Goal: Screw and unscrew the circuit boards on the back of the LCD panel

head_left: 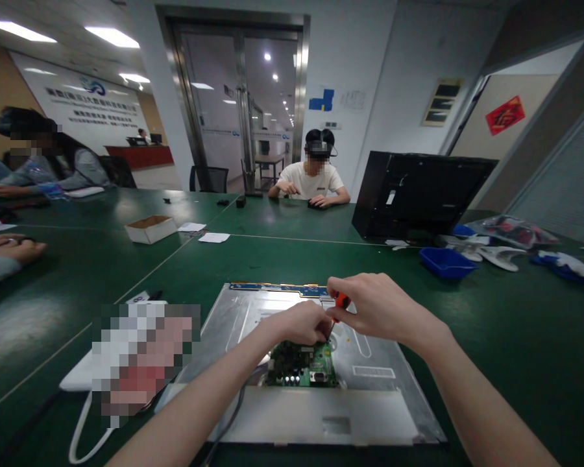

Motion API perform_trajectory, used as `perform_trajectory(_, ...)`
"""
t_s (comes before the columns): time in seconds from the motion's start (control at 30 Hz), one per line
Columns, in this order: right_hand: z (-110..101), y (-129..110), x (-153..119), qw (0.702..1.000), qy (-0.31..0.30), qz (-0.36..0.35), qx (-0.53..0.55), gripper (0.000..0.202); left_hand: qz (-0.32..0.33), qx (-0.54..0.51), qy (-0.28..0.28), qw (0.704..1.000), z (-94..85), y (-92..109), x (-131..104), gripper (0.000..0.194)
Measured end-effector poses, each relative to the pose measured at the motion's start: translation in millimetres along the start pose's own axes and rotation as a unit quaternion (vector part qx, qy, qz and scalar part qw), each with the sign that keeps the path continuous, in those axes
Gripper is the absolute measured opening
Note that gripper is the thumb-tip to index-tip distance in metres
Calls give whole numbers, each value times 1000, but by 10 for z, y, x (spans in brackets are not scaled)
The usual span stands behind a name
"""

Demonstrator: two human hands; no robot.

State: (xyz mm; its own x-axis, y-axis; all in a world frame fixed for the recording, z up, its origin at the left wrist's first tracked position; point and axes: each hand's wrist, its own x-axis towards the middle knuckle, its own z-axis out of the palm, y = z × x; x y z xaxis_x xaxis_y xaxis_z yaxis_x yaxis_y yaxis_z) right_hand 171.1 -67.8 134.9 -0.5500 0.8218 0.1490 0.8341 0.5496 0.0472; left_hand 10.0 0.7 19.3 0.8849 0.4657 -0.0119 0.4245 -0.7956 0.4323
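Note:
A metal-backed display panel (292,415) lies flat in front of me, with a blue circuit strip (272,289) along its far edge. On its middle sits a green circuit board (302,370) with connectors. My right hand (374,305) grips a screwdriver (340,302) by its red-and-black handle, its shaft slanting down to the board's far right corner. Right beside that shaft is my left hand (299,322), its fingers curled and pinched at the same corner. Whatever these fingers hold, if anything, is hidden. A dark cable (233,415) runs off the panel's near side.
White pixelated items with a cable (80,428) lie left of the panel. Ahead are an open box (150,229) and paper pieces (214,238). A blue tray (448,262) and a black monitor housing (423,194) stand right. A co-worker (316,175) sits opposite; others sit left.

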Motion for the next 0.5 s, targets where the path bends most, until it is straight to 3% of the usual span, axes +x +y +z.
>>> perform_trajectory(0.5, -18, 3, -12, 1000, -14, -14, 18, 10, 17, 9, 8, 1000, 18, -39, 4, 10)
